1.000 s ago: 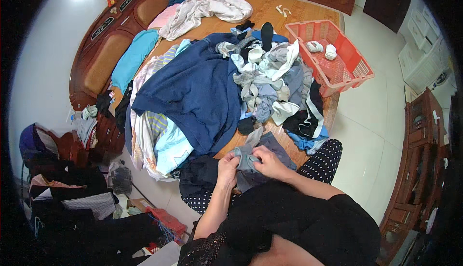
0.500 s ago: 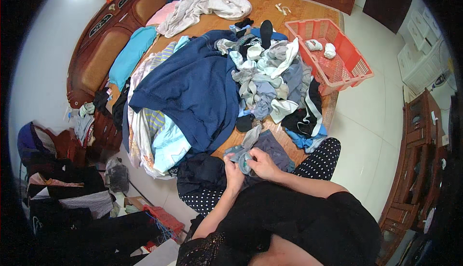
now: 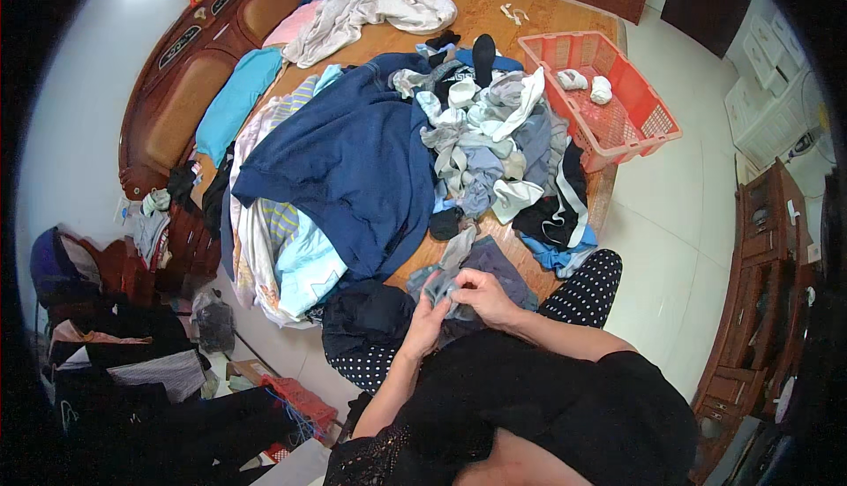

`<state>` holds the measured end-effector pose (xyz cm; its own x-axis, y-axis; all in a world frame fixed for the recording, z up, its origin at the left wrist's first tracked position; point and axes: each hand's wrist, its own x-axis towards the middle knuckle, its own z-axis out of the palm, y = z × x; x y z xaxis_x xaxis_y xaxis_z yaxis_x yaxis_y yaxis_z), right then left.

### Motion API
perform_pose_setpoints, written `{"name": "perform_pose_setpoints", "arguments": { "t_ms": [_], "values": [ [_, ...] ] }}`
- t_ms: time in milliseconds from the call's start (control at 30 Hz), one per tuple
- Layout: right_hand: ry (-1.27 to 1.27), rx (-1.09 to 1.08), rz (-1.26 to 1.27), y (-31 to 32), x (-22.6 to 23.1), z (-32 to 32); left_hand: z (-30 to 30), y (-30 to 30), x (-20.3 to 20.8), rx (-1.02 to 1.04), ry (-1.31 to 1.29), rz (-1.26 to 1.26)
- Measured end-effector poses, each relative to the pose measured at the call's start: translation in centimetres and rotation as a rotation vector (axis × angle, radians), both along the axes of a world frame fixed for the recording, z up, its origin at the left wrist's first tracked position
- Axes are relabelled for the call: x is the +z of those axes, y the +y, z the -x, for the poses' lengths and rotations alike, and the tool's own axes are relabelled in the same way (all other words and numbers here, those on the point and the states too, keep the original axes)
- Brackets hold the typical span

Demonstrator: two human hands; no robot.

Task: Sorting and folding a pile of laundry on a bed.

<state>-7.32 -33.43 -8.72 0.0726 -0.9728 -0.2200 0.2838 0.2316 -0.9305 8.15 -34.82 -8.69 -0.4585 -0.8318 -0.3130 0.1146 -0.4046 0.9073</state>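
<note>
Above my lap, my left hand and my right hand come close together, fingers closed on a grey sock. Its fabric is bunched between my fingertips, so its full shape is hidden. Just beyond it lies another light grey sock, and a dark grey cloth spreads under my hands. A big heap of loose socks, mostly grey and white, covers the bed in front of me. Two rolled white sock bundles sit in the red plastic basket.
A dark blue sweatshirt lies over more clothes left of the heap. Black cloth rests beside my left arm. Farther back are a turquoise garment and a whitish one. A wooden cabinet stands at the right.
My fingers have shifted on the grey sock, and my left hand has turned slightly and moved a little to the right. The clothes around have stayed put.
</note>
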Motion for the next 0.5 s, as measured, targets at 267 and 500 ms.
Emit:
{"name": "perform_pose_setpoints", "arguments": {
  "t_ms": [267, 500],
  "values": [
    [-0.455, 0.106, -0.103, -0.2, -0.3, 0.2, 0.6, 1.2, -1.5, 0.249, 0.265, -0.264],
    [-0.790, 0.248, -0.126, -0.4, 0.7, 0.8, 0.9, 0.3, -2.1, 0.229, 0.330, -0.202]
  ]
}}
